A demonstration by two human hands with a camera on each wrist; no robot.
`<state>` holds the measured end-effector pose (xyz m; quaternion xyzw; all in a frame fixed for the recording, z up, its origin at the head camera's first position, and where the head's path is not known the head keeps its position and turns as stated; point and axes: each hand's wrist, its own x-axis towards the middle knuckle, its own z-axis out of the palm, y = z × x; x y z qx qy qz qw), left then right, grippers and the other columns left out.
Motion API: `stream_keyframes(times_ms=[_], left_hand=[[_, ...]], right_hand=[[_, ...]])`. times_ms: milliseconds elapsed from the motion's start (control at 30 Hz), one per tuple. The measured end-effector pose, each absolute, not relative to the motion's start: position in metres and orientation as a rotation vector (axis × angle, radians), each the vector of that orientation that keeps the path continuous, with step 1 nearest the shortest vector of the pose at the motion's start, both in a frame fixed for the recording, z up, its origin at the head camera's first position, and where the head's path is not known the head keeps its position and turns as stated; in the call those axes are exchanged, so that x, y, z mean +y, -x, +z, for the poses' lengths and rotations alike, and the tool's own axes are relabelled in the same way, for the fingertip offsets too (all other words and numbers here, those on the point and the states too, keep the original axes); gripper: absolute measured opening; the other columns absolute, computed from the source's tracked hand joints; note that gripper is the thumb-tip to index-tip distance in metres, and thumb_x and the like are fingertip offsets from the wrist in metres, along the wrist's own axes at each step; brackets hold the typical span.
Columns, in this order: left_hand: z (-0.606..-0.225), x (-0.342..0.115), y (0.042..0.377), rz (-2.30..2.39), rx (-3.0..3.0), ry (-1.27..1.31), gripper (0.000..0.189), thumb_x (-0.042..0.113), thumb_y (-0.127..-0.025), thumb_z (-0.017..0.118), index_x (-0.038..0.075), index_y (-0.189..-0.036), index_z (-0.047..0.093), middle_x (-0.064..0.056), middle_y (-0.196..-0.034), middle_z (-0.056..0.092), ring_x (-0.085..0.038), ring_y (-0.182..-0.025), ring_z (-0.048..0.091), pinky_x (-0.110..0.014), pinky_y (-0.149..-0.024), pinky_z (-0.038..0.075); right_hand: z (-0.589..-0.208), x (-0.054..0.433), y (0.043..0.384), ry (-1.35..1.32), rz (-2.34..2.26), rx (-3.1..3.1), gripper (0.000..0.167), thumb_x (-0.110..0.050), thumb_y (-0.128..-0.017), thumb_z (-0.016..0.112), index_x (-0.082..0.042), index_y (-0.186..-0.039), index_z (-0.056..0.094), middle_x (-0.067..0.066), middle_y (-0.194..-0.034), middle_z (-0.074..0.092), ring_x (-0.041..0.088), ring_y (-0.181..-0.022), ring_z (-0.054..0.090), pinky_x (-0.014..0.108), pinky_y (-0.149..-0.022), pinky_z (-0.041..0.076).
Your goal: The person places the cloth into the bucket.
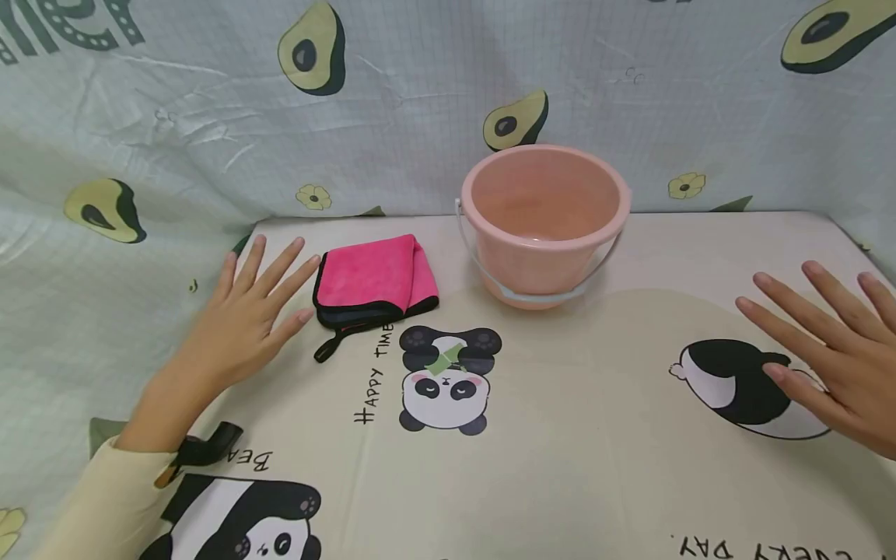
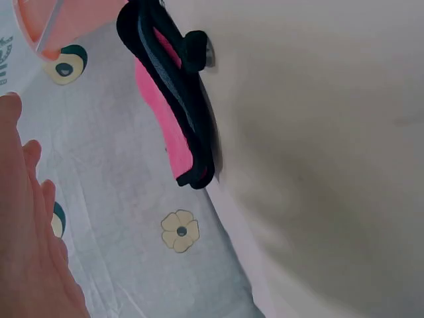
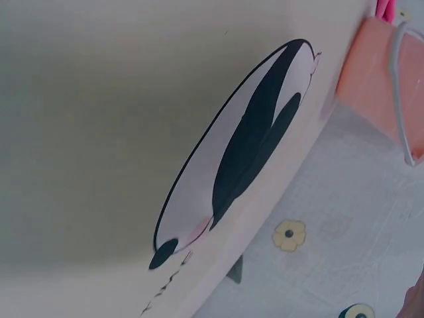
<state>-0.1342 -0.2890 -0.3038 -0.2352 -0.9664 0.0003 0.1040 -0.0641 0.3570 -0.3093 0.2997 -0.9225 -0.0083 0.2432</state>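
Observation:
A folded pink cloth [image 1: 371,276] with black edging and a small black loop lies on the table, left of a pink bucket [image 1: 521,264]. The bucket stands upright, its pale handle [image 1: 539,296] hanging down at the front. My left hand [image 1: 253,319] hovers just left of the cloth, fingers straight and spread, holding nothing. In the left wrist view the cloth [image 2: 169,99] appears edge-on beyond that hand [image 2: 33,225]. Far to the right, my right hand [image 1: 836,358] is spread above the table and holds nothing. Only a sliver of it shows in the right wrist view.
The light table cover [image 1: 560,467] carries printed pandas and lettering. Behind the table hangs a pale sheet [image 1: 406,101] with an avocado print, which also runs along the left side. A black strap [image 1: 210,445] sits at the left wrist.

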Motion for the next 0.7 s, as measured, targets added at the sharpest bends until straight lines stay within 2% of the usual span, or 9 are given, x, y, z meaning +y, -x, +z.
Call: stream_keyframes(times_ms=[167,367,600,700], left_hand=[[-0.301,-0.281,0.143,-0.131,-2.852,0.712,0.066,0.050,-0.107,0.041,0.028,-0.164,0.016,0.005,-0.172,0.002,-0.034,-0.156,-0.008,-0.057,-0.123,-0.007],[-0.296,-0.276,0.147,-0.152,-2.854,0.709,0.067,0.047,-0.106,0.043,0.028,-0.164,0.016,0.004,-0.172,0.003,-0.031,-0.157,-0.009,-0.056,-0.123,-0.007],[-0.293,-0.273,0.152,-0.180,-2.833,0.761,0.065,0.047,-0.107,0.042,0.029,-0.164,0.016,0.003,-0.171,0.007,-0.037,-0.156,0.000,-0.056,-0.124,-0.006],[-0.291,-0.270,0.155,-0.232,-2.845,0.781,0.064,0.046,-0.107,0.042,0.029,-0.164,0.018,0.000,-0.171,0.010,-0.040,-0.156,0.005,-0.055,-0.124,-0.005]], right_hand=[[-0.309,0.351,0.067,-0.787,-0.084,-2.607,0.073,-0.074,-0.099,0.014,-0.039,-0.163,0.014,-0.004,-0.171,0.009,0.029,-0.157,0.003,0.057,-0.124,-0.003],[-0.307,0.349,0.070,-0.793,-0.061,-2.571,0.071,-0.072,-0.101,0.015,-0.038,-0.163,0.016,-0.003,-0.171,0.012,0.030,-0.157,0.004,0.058,-0.124,-0.002],[-0.305,0.345,0.074,-0.818,-0.052,-2.582,0.072,-0.071,-0.101,0.016,-0.035,-0.163,0.019,-0.004,-0.171,0.013,0.027,-0.157,0.005,0.055,-0.125,-0.001],[-0.303,0.344,0.077,-0.840,-0.034,-2.607,0.070,-0.069,-0.103,0.021,-0.033,-0.163,0.021,-0.006,-0.171,0.012,0.024,-0.158,0.004,0.053,-0.125,-0.002]])
